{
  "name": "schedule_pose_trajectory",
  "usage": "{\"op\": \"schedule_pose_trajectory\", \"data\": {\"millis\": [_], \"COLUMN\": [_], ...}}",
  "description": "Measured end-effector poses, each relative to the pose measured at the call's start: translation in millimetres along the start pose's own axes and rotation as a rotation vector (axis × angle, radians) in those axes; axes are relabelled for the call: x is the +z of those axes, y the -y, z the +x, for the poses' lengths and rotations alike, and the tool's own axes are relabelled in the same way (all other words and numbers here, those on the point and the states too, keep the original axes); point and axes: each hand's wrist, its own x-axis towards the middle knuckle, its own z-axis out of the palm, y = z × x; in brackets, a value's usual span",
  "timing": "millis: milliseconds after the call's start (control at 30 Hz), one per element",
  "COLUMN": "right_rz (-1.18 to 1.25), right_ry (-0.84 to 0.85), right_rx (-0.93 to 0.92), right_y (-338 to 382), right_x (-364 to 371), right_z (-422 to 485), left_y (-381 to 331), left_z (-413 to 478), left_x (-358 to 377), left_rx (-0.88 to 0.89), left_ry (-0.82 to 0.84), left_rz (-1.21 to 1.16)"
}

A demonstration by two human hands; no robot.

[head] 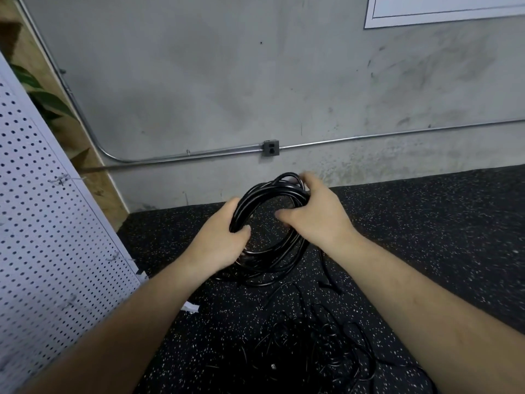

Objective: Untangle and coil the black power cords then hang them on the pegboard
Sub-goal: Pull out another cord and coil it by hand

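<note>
Left hand (224, 240) curled round the left side of the coiled cord (250, 200), right hand (315, 217) wrapped over its upper right.
White pegboard (51, 223) leans at far left, wire hooks on it. Coil is held tilted above the speckled floor mat (440, 223); can't tell whether the lower loops touch it. Outlet box (270, 148) on the wall behind. Loose tangled cords (321, 345) lie on the mat, lower right.

I saw a glossy black cord coil (245, 207) over a black floor (426, 223) flecked with white specks, and the loose cords (326, 345) lying there were black too. The pegboard (42, 223) was white, dotted with a regular grid of dark holes. The wall (227, 81) was grey and smudged — its pipe (369, 136) silver, the leaves (54, 103) green.
</note>
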Motion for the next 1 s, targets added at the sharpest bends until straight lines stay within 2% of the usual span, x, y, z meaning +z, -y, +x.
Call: {"op": "schedule_pose_trajectory", "data": {"millis": [67,133,233,333,500,567,633,733,800,867,1000], "right_rz": [-0.127,-0.183,-0.054,0.014,0.062,0.081,0.103,0.098,0.034,-0.012,-0.022], "right_ry": [-0.037,-0.036,-0.05,-0.136,-0.135,-0.056,0.049,0.081,0.141,0.24,0.319], "right_rx": [-0.084,-0.062,0.02,-0.022,-0.125,-0.131,-0.092,-0.151,-0.234,-0.256,-0.246], "right_y": [-1,-3,-4,-2,1,-1,-6,-10,-6,0,-2], "right_x": [0,-4,-11,-13,-20,-24,-22,-13,-7,-2,6], "right_z": [-1,2,5,4,3,5,5,5,3,0,-1], "left_y": [2,5,7,9,5,6,13,18,10,0,-5], "left_z": [0,-1,2,10,9,7,3,-4,-4,-2,-5], "left_x": [3,7,11,13,5,1,0,-1,-1,0,-6], "left_rx": [0.014,0.032,-0.003,-0.059,-0.06,-0.081,-0.131,-0.103,-0.096,-0.133,-0.225], "left_ry": [0.03,0.048,0.035,-0.052,-0.086,-0.014,0.141,0.269,0.268,0.337,0.558], "left_rz": [0.044,0.051,0.077,0.292,0.018,-0.039,-0.068,-0.081,-0.3,-0.571,-0.608]}}
